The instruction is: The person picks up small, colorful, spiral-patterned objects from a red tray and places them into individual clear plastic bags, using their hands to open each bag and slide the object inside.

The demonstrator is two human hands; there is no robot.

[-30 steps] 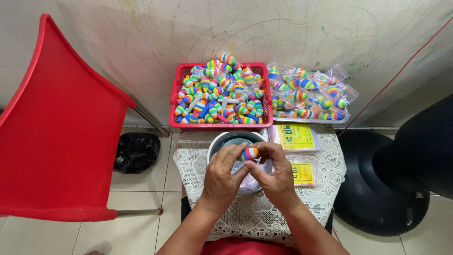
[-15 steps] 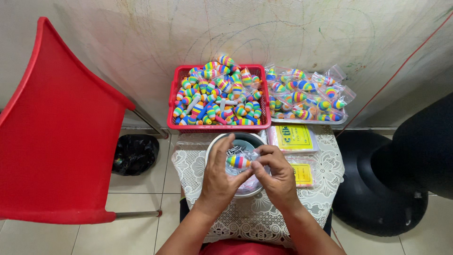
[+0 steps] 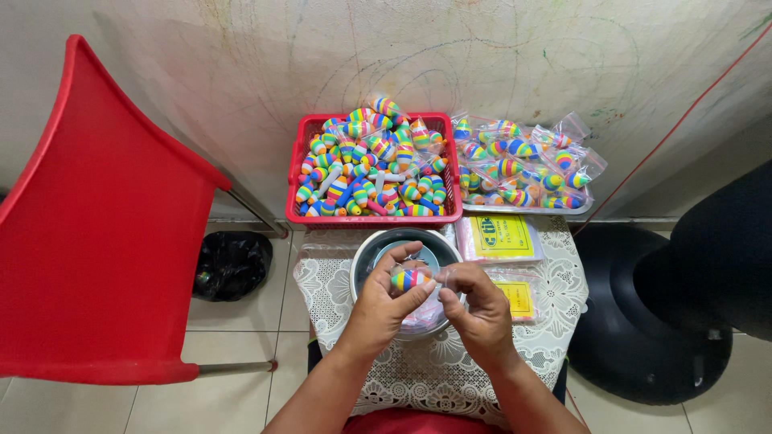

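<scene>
My left hand (image 3: 383,304) pinches a small rainbow-striped egg-shaped toy (image 3: 409,279) between thumb and fingers, over a round metal bowl (image 3: 378,244). My right hand (image 3: 476,307) is beside it, fingers curled, gripping the edge of a small clear plastic bag (image 3: 445,276) next to the toy. Both hands hover above a small table covered with a white lace cloth (image 3: 548,320).
A red basket (image 3: 295,186) full of several striped toys stands behind the bowl. To its right lies a tray of bagged toys (image 3: 521,165). Yellow-labelled packets (image 3: 500,238) lie on the cloth. A red plastic chair (image 3: 96,241) stands left, a black bag (image 3: 232,264) on the floor, a dark round object (image 3: 651,321) right.
My hands have turned the striped toy and lowered it slightly over the bowl; the right hand shifted its grip on the clear bag. The view moved a little.
</scene>
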